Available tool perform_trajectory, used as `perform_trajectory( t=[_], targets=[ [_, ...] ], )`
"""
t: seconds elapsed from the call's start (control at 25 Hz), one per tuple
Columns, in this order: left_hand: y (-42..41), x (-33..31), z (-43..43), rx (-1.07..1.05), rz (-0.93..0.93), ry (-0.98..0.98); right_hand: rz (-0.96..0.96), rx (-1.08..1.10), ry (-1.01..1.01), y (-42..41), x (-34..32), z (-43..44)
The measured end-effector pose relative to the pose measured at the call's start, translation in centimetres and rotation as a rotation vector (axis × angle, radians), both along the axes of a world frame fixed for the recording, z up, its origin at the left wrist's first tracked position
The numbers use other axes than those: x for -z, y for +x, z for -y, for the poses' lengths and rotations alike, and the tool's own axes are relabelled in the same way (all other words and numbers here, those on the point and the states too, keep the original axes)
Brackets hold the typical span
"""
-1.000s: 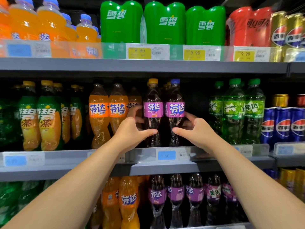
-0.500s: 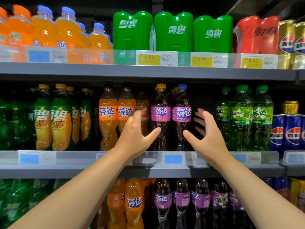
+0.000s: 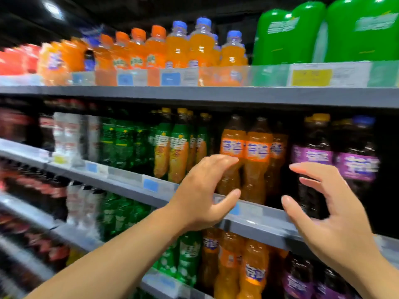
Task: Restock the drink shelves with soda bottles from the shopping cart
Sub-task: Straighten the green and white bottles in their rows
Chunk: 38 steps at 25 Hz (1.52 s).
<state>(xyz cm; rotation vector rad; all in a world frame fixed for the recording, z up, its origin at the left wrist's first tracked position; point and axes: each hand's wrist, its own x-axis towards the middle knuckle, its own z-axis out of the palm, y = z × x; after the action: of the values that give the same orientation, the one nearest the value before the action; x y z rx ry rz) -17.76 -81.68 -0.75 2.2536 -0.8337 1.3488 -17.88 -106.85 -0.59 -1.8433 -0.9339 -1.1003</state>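
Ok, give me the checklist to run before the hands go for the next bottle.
1. Left hand free: ok, open and empty in front of the orange soda bottles.
2. Right hand free: ok, fingers spread, empty, in front of the purple soda bottles.
3. Front purple soda bottles upright on the middle shelf: ok.
4. Front orange soda bottles upright: ok.
5. Room behind the front row: cannot tell, too dark.
6. Shopping cart within reach: cannot tell, not in view.
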Motion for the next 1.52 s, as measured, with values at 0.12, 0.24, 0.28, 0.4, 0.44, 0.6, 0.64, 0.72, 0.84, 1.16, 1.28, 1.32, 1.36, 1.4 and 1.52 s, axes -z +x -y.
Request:
perform_trajectory(
  t=[0.12,0.24,0.28,0.4,0.44,0.6,0.64,0.72,0.84,1.16,1.28,1.32,1.36,1.4,1.52],
  targets=[
    [-1.3,0.6,-5.7,-0.136,-0.064,-0.023,-0.047,-0.083,-0.038,1.1,0.2,-5.1],
    [-2.0,0.9,-11.8,-0.251,-0.157,-0.076,-0.082,-0.134,-0.051,2.1,0.6,-10.7],
    [-2.1,1.0,-13.8,-0.28,-0.168,-0.093,-0.082,-0.15,-0.055,2.5,0.7,-12.6],
    [-2.0,1.4,-19.7,-0.319,-0.193,-0.155,-0.092,-0.202,-0.074,3.3,1.3,-18.8],
    [-1.8,1.7,-22.0,-0.318,-0.2,-0.171,-0.085,-0.203,-0.08,3.7,1.5,-21.3],
    [-0.5,2.3,-30.9,-0.289,-0.229,-0.188,-0.079,-0.158,-0.103,5.2,1.7,-30.5],
    [0.0,2.3,-33.3,-0.282,-0.238,-0.185,-0.091,-0.147,-0.095,5.5,1.6,-32.9],
    [1.0,2.1,-37.5,-0.279,-0.247,-0.181,-0.127,-0.13,-0.071,6.0,1.2,-36.9],
    [2.6,1.5,-42.4,-0.262,-0.252,-0.187,-0.223,-0.121,-0.017,6.7,1.2,-41.7],
    [10.2,-0.9,-45.2,-0.257,-0.33,-0.323,-0.496,0.285,-0.116,10.9,-1.2,-47.2],
    [12.6,-1.5,-44.8,-0.339,-0.449,-0.365,-0.639,0.25,-0.076,13.2,-2.8,-48.4],
    [13.3,-1.6,-44.8,-0.295,-0.481,-0.38,-0.702,0.217,-0.054,13.8,-3.3,-48.7],
    [14.0,-1.6,-44.8,-0.237,-0.505,-0.402,-0.756,0.206,-0.045,14.3,-3.7,-49.1],
    [14.4,-1.7,-44.8,-0.186,-0.526,-0.42,-0.799,0.209,-0.043,14.7,-3.9,-49.4],
    [15.4,-1.5,-45.2,-0.045,-0.569,-0.436,-0.836,0.212,-0.069,15.5,-3.6,-50.2]
  ],
)
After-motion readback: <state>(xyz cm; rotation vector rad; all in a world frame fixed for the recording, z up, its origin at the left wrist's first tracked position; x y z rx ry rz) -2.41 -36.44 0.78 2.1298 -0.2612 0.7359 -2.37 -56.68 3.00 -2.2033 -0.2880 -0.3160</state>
